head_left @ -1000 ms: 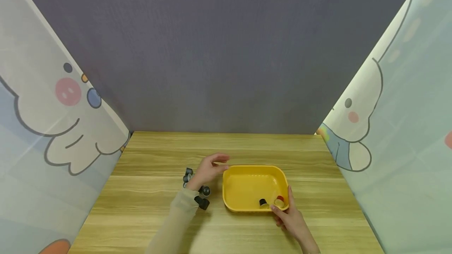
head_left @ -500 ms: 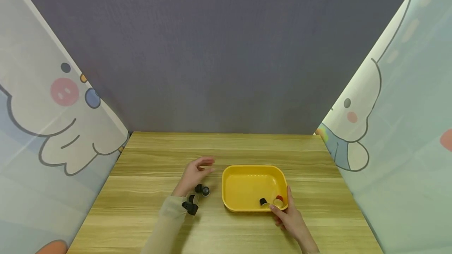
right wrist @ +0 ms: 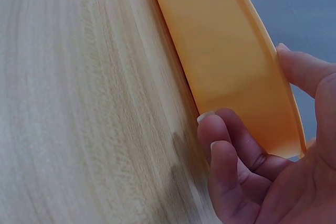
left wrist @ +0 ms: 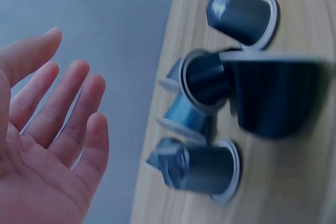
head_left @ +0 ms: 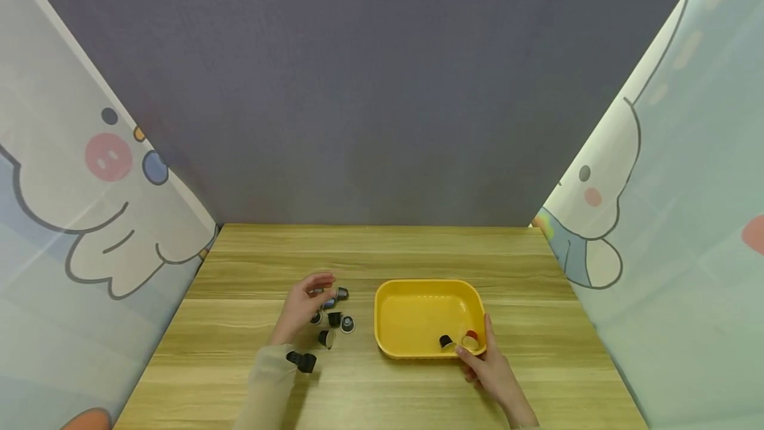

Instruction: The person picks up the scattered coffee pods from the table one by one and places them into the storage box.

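Note:
My left hand (head_left: 301,305) is over the left side of the table with nothing in its grasp. Its fingers are spread and loosely bent in the left wrist view. Close by lies a cluster of dark coffee capsules (left wrist: 207,169), one of them blue (left wrist: 186,116); the hand partly hides the cluster in the head view. My right hand (head_left: 492,370) grips the near right corner of a yellow tray (head_left: 412,317), thumb at the rim and fingers bent against the outer wall (right wrist: 226,51). Inside that corner lie a black capsule (head_left: 445,343) and a red capsule (head_left: 471,338).
A wood-grain table (head_left: 382,390) carries everything. Behind it rises a grey panel (head_left: 382,118), with cartoon-printed sheets (head_left: 674,217) on both sides. A black wrist camera (head_left: 302,361) is strapped over the left sleeve (head_left: 266,377).
My left hand has moved left, away from the tray's left rim to the loose capsules, uncovering several of them. The right hand and the tray stay put.

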Available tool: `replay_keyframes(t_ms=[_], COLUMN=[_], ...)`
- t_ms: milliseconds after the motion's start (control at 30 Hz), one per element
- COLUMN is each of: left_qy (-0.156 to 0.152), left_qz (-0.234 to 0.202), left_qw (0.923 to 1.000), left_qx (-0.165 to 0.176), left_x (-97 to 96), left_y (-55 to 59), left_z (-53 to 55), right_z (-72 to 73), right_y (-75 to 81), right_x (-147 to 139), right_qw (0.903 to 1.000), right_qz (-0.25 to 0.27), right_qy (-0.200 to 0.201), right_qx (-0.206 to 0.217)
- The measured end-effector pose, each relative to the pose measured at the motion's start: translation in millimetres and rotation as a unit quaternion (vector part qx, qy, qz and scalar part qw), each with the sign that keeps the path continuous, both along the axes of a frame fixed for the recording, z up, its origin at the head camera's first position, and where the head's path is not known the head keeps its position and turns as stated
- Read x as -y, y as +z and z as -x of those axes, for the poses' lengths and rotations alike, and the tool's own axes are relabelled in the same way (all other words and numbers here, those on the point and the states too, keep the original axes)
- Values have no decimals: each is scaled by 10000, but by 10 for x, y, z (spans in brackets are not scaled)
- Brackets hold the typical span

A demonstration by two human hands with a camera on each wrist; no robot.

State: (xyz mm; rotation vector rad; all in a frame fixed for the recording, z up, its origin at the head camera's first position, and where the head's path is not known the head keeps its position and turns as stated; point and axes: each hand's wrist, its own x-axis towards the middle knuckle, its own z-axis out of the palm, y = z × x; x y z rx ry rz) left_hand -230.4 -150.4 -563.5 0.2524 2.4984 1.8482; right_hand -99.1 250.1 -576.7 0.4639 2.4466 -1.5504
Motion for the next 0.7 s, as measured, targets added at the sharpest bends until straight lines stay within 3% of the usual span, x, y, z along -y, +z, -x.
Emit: replay_keyframes(t_ms=[367, 700], left_qy=[344, 385], left_qz=[-262, -390], left_qw=[9990, 9984], left_qx=[-119, 158], left_x=[204, 231], left_y=[-94, -149], left_z=[-48, -118], right_z=[-8, -13], right_y=[0, 17], right_x=[4, 38], right_qw=[10000, 9994], right_qz=[92, 305], right_qy=[1, -100], right_qx=[-38, -144])
